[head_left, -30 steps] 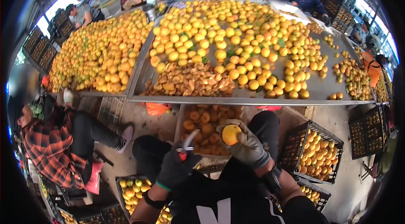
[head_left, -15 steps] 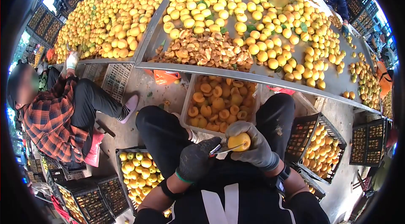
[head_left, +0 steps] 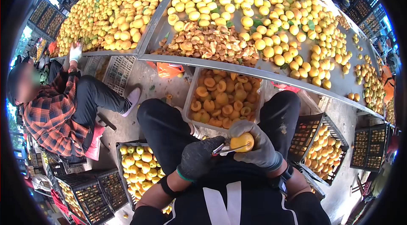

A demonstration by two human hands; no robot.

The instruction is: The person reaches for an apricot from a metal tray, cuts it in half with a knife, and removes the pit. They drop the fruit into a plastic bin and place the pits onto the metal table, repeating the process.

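— Dark-gloved left hand (head_left: 197, 158): what has it got?
— Fingers curled tight round a small metal-bladed cutter with a red grip (head_left: 224, 149), blade touching the fruit.
— And the fruit?
— Round yellow-orange apricot (head_left: 242, 142), cupped in the grey-gloved right hand (head_left: 256, 146), fingers wrapped closed behind it, just below the clear plastic tray of halved apricots (head_left: 222, 100).

- Rt hand (head_left: 258, 146), grey glove, wrapped round yellow fruit (head_left: 242, 142).
- Lt hand (head_left: 198, 158), dark glove, gripping small cutter (head_left: 224, 149), blade against fruit.
- Tray (head_left: 189, 98) of halved fruit betw knees, just under desk (head_left: 335, 84) edge.
- Desk heaped w/ whole fruit, pile of pits (head_left: 207, 43) near front.
- Black crate (head_left: 120, 157) of fruit at lt, another crate (head_left: 324, 119) at rt.
- Person in plaid shirt (head_left: 46, 119) seated far lt.
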